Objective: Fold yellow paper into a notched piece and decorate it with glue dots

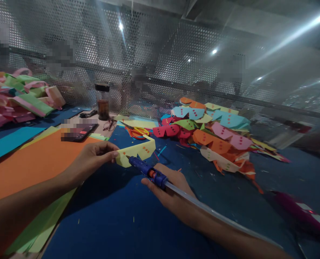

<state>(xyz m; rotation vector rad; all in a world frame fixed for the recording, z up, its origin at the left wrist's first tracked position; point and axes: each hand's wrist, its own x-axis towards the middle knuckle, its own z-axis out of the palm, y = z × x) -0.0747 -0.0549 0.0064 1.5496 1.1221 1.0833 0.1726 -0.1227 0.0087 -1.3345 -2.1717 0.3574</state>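
My left hand point(100, 154) pinches the left end of a yellow paper mask point(146, 148), which is folded near its right end and carries small orange dots. In my right hand point(170, 183) is a blue glue gun point(142, 166) with a long clear glue stick point(203, 208) trailing back over the forearm. The gun's nozzle points at the left part of the paper and appears to touch it or hover just in front. Behind the mask lie scissors point(138, 132) with orange and yellow handles.
Colourful dotted paper masks point(221, 140) are heaped at the back right. Orange paper sheets point(41, 162) lie at left, with a phone point(82, 132) on them. A dark-lidded jar point(103, 102) stands behind. Folded paper pieces point(27, 95) pile up far left. A purple object point(302, 212) lies right.
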